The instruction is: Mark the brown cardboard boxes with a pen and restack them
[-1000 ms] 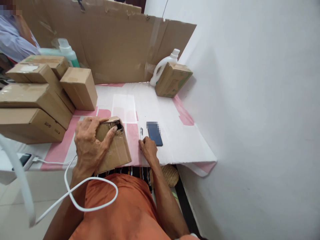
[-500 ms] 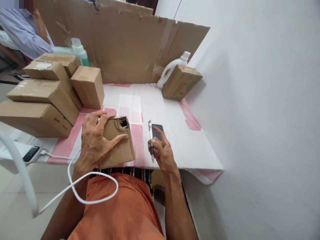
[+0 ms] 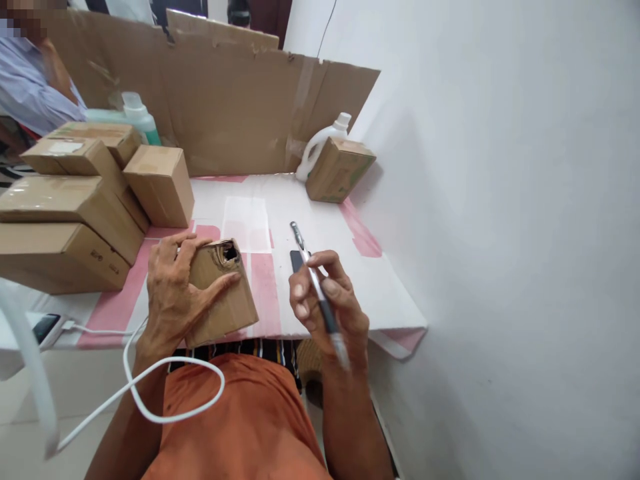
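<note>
My left hand (image 3: 175,287) grips a small cardboard box (image 3: 223,303) at the table's front edge, fingers over its far side and thumb across the top face. A ragged, torn hole shows at the box's far right corner. In my right hand (image 3: 333,300) is a pen (image 3: 327,315), silver with a black grip, pinched between thumb and fingers above the table. Its clip end points away from me; the other end, blurred, points back toward my wrist. Partly hidden behind the right hand, a dark phone-like slab (image 3: 297,261) lies on the table.
Several cardboard boxes (image 3: 65,200) are stacked at the left, with a green-liquid bottle (image 3: 143,120) behind. A white jug (image 3: 320,143) and a tilted box (image 3: 343,170) stand back right. A cardboard panel (image 3: 230,107) closes the rear. A white cable (image 3: 175,420) loops over my left forearm. A person sits far left.
My right hand has lifted the pen nearer to me and turned it, so the pen now slants. The left hand still holds the box. The whole view has shifted slightly.
</note>
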Motion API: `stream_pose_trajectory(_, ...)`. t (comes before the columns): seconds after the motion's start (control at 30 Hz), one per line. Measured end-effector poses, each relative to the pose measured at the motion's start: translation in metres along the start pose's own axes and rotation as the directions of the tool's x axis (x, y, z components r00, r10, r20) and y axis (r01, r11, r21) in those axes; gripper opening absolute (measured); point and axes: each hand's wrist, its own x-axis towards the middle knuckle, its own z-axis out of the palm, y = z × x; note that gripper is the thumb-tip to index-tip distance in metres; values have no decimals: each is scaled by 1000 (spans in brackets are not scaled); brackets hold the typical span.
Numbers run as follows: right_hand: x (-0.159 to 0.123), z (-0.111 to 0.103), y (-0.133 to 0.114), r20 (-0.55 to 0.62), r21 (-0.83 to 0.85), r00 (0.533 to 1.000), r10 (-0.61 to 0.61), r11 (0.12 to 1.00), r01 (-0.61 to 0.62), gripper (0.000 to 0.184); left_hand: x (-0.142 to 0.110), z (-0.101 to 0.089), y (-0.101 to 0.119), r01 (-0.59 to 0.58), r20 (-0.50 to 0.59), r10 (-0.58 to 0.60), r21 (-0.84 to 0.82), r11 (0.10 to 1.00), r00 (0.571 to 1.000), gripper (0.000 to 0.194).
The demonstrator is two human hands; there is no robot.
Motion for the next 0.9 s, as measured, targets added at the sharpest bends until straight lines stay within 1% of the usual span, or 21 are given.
stream_pose_trajectory(0.1, 3, 1, 2, -126, -77, 992, -17, 997, 7, 30, -1, 2, -1, 5, -16, -5, -10, 1000, 1000, 53)
stream_pose_trajectory(0.17, 4, -1, 3, -223, -108, 974, -48, 994, 24, 34, -2, 3, 0, 8, -23, -8, -21, 1000, 1000, 54)
stream_pose_trajectory(0.23, 4, -5, 3, -282, -83, 959, -34, 996, 11, 38, -3, 3, 2, 23, -17, -24, -30, 999, 1000, 57)
stream_pose_trajectory(0.27, 5, -7, 2, -291, -53, 957, -9, 999, -7, 40, -4, 3, 3, 37, -9, -38, -32, 999, 999, 59)
stream_pose_trajectory(0.3, 6, -9, 3, -285, -18, 958, 22, 999, -28, 41, -4, 2, 5, 53, 3, -53, -33, 998, 999, 61)
stream_pose_trajectory(0.37, 8, -10, 4, -240, 43, 969, 65, 997, -56, 36, -5, 1, 7, 79, 26, -78, -40, 996, 997, 66)
stream_pose_trajectory(0.43, 12, -6, 7, -189, 78, 979, 82, 995, -69, 30, -6, 0, 8, 86, 36, -84, -52, 995, 996, 70)
stream_pose_trajectory(0.5, 15, 2, 13, -152, 79, 985, 86, 994, -74, 30, -6, 0, 9, 88, 40, -86, -59, 994, 995, 71)
stream_pose_trajectory(0.6, 20, 15, 23, -127, 3, 991, 29, 1000, -29, 24, -6, -1, 9, 103, 51, -100, -60, 993, 994, 70)
stream_pose_trajectory(0.7, 22, 21, 34, -103, -126, 993, -54, 991, 41, 14, -7, 0, 9, 84, 46, -81, -61, 995, 996, 73)
stream_pose_trajectory(0.77, 23, 22, 41, -92, -192, 990, -105, 978, 86, 21, -7, 0, 8, 56, 41, -53, -60, 997, 998, 74)
stream_pose_trajectory(0.83, 23, 23, 46, -93, -222, 987, -130, 969, 107, 27, -7, 0, 8, 40, 46, -38, -59, 997, 998, 73)
stream_pose_trajectory(0.9, 22, 23, 49, -118, -224, 984, -130, 969, 101, 24, -7, -1, 8, 34, 65, -29, -67, 997, 997, 72)
